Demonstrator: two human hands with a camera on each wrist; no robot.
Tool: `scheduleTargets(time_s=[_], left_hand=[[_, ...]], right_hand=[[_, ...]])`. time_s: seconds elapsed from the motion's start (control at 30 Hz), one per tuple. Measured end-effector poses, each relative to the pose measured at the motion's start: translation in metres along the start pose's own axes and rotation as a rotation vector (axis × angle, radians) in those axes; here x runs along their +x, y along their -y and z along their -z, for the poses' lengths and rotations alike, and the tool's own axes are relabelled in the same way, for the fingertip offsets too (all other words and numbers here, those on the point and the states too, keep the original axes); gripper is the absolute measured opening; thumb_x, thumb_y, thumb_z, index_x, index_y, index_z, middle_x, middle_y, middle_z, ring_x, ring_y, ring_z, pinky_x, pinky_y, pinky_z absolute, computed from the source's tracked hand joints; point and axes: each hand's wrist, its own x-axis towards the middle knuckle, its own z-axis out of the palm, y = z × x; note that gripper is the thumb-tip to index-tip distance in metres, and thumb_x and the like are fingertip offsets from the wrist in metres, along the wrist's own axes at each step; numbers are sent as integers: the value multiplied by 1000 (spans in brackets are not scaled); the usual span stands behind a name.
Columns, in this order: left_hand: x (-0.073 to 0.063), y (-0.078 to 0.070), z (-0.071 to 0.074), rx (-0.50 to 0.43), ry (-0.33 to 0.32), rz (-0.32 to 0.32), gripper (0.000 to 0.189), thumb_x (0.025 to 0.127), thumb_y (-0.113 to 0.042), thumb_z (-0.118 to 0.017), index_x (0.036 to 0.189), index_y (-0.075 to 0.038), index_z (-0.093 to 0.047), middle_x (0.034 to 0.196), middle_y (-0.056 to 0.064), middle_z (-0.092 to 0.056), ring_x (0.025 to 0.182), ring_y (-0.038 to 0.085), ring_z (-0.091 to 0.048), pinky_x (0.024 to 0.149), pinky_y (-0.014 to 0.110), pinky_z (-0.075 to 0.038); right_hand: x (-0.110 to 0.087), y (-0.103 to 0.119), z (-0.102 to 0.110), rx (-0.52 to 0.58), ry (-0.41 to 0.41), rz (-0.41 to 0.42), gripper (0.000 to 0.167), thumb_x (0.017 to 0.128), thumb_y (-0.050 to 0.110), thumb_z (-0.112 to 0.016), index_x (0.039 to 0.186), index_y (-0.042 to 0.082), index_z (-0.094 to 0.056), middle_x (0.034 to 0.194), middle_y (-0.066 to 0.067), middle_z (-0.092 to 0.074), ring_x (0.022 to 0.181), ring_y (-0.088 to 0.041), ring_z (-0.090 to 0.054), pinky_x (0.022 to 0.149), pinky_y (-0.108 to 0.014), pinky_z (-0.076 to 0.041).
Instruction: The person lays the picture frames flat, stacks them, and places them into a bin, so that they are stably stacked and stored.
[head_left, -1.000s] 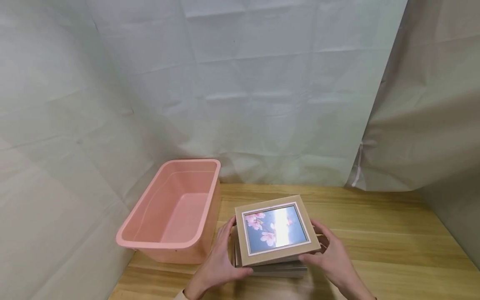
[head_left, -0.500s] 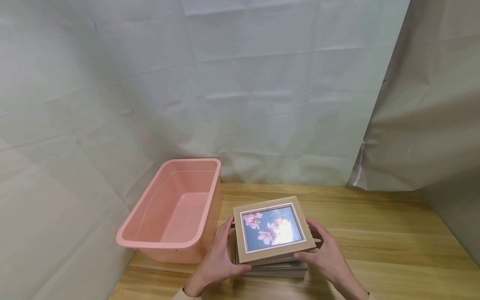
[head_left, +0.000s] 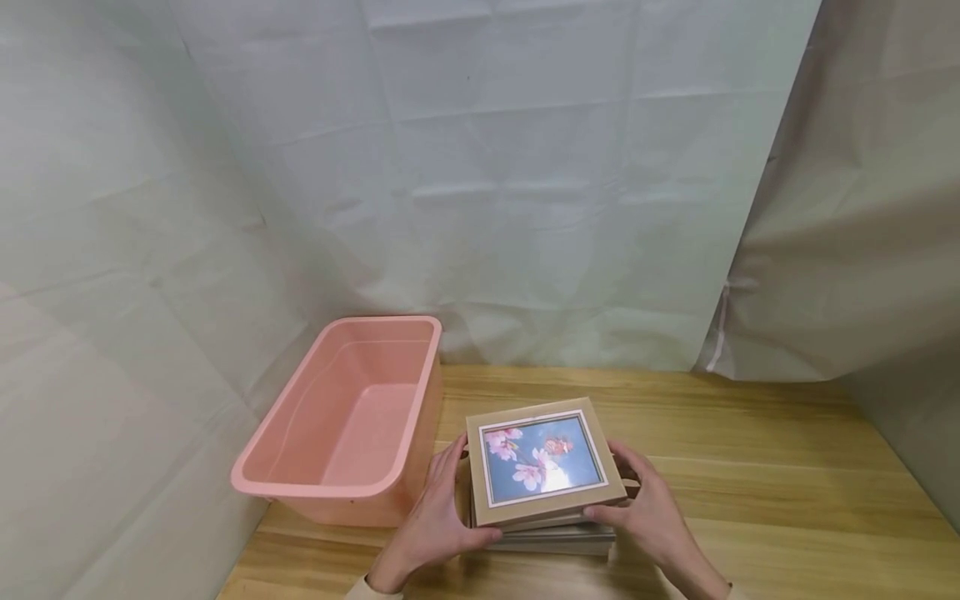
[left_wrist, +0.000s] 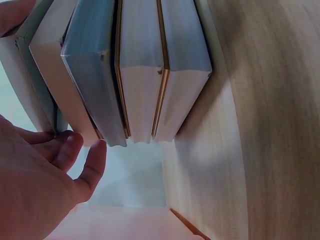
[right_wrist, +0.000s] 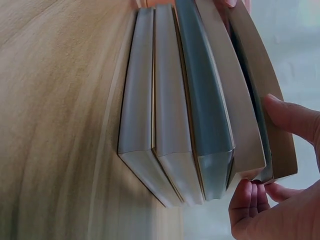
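Your left hand (head_left: 435, 529) grips the left edge of the top picture frame (head_left: 542, 462) and your right hand (head_left: 648, 521) grips its right edge, fingers curled under it, probably so it stays level and square over the stack of frames (head_left: 555, 537) beneath it. It sits on that stack near the front of the wooden table (head_left: 750, 467), with the pink bin (head_left: 337, 492) at about 9 o'clock. The frame is tan, bordering a cherry-blossom photo against blue sky.
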Motion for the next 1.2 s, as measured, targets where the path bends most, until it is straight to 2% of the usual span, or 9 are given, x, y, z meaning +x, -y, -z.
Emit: scheduleTargets(time_s=[0.23, 0.4, 1.03, 1.1, 1.2], left_hand=[[0, 0, -1, 21, -2, 1, 146, 58, -42, -105, 172, -1, -23, 170, 18, -42, 158, 34, -39, 127, 64, -42], [-1, 0, -2, 40, -4, -4, 146, 59, -44, -105, 171, 0, -22, 171, 21, -41, 158, 38, -38, 126, 66, -42], [-3, 1, -7, 51, -22, 24, 144, 62, -50, -103, 171, 1, -23, 174, 22, -35, 160, 41, -36, 125, 69, -41], [-3, 1, -7, 58, -24, 21, 145, 62, -52, -102, 171, 0, -23, 174, 22, -34, 159, 40, -37, 124, 67, -44], [-3, 2, -7, 60, -22, 19, 145, 62, -52, -103, 171, -1, -22, 174, 21, -34, 156, 37, -42, 116, 54, -55]], right_hand=[[0, -2, -1, -8, 0, -15, 105, 65, -1, -101, 157, -3, -51, 138, -24, -64, 110, -24, -68, 85, -23, -58], [0, -3, -1, -11, 5, -23, 105, 66, 0, -101, 158, -3, -51, 142, -25, -60, 113, -27, -68, 86, -22, -58], [-2, -2, -4, -31, 2, -6, 103, 64, 2, -102, 156, -3, -54, 141, -22, -58, 117, -24, -63, 87, -22, -58], [-1, -2, -4, -31, 2, -8, 103, 65, 2, -102, 156, -3, -54, 141, -21, -58, 117, -23, -63, 88, -22, -58], [-1, -3, -5, -33, 2, -8, 103, 65, 3, -102, 156, -3, -54, 141, -21, -58, 117, -23, -62, 88, -22, -58]])
